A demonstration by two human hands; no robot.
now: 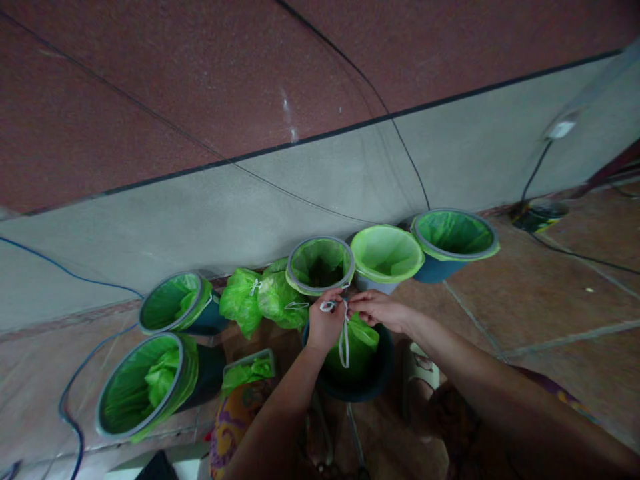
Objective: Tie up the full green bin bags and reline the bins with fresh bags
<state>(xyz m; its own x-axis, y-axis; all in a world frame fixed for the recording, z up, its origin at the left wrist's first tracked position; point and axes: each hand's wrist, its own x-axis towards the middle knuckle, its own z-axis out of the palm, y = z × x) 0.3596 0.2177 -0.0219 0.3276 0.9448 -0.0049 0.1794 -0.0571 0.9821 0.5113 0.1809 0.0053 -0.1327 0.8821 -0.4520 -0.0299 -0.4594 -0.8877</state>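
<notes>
My left hand (324, 325) is closed on a white drawstring (344, 347), which hangs in a loop below the fingers. My right hand (379, 311) meets it from the right, its fingers pinched on the same string. Under both hands a green garbage bag (361, 341) bunches up inside a dark bin (386, 373) between my feet. Just beyond my hands stands a grey-rimmed bin (320, 291) lined with green plastic. Two tied green bags (241, 300) with white strings lie to the left of it.
A light-coloured lined bin (387, 252) and a blue lined bin (456, 233) stand right along the wall. Two lined bins, one nearer (120, 427), lie tipped at left. A small tray (250, 365) holds green plastic. Cables cross the wall; a blue hose (75, 427) runs along the floor.
</notes>
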